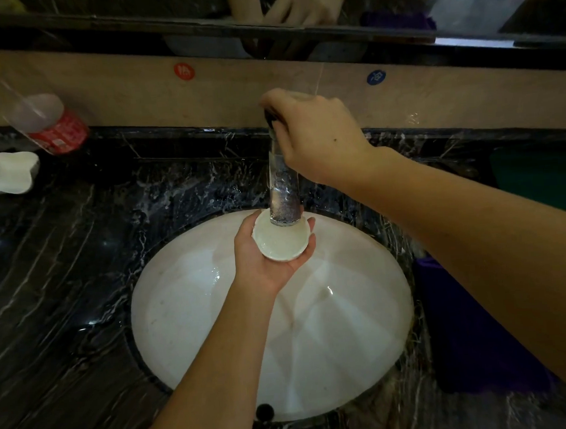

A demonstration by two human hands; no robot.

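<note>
My left hand point(264, 259) cups a small white bowl point(282, 243) over the white sink basin point(215, 319). The bowl sits just under the chrome tap spout point(284, 197), and liquid shows inside it. My right hand point(316, 135) grips the dark handle at the top of the tap, above the bowl. Its fingers hide most of the handle.
A black marble counter point(60, 263) surrounds the basin. At the far left stand a clear bottle with a red label point(51, 126) and a white wavy dish point(7, 173). A purple cloth point(466, 318) lies right of the basin. Red point(184, 71) and blue point(376, 76) stickers mark the backsplash below a mirror.
</note>
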